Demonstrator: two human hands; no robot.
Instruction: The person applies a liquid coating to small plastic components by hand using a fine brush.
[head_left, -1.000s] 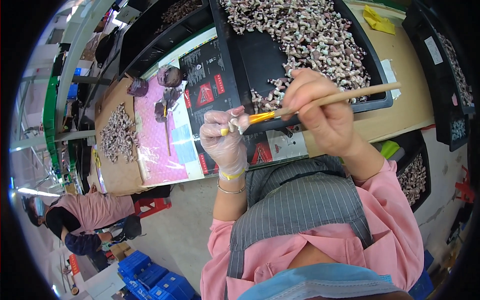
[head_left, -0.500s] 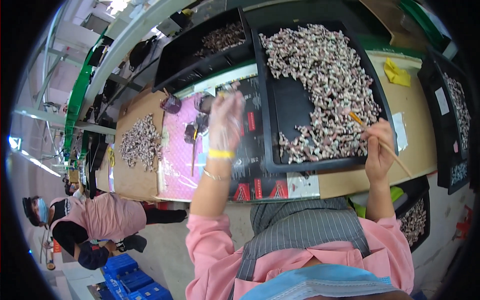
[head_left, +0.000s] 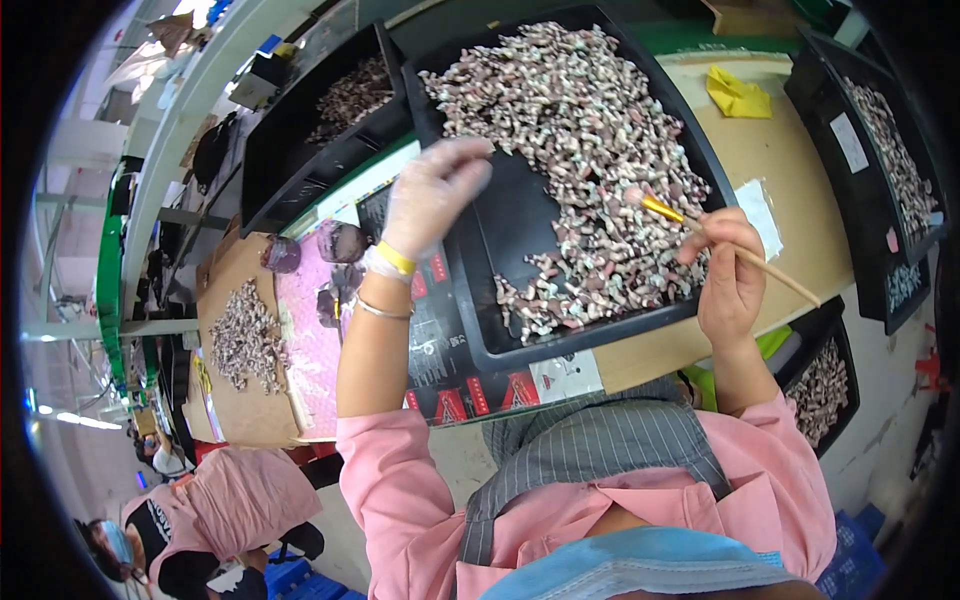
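Observation:
My right hand [head_left: 728, 265], bare, grips a paintbrush [head_left: 765, 265] with a light wooden handle and a gold ferrule. The brush's pale pinkish bristles are over many small mottled white, pink and dark pieces [head_left: 610, 120] in a large black tray [head_left: 512, 215]. My left hand [head_left: 435, 200] wears a clear plastic glove with a yellow band at the wrist. It hovers over the tray's left edge, fingers stretched toward the tray and thumb apart, slightly blurred. I see nothing in it. A bare patch of tray bottom lies beside it.
Left lie a pile of similar pieces [head_left: 245, 335] on cardboard and dark-stained containers [head_left: 342, 241] on pink bubble wrap [head_left: 308, 350]. Other black trays stand at the back left [head_left: 300, 165] and right [head_left: 830, 130]. A yellow cloth [head_left: 738, 93] lies right. Another person [head_left: 230, 500] is lower left.
The whole view has shifted, with the table contents appearing further left. My left hand has come from above the table beside the tray to the tray's left edge. The right hand still holds the brush.

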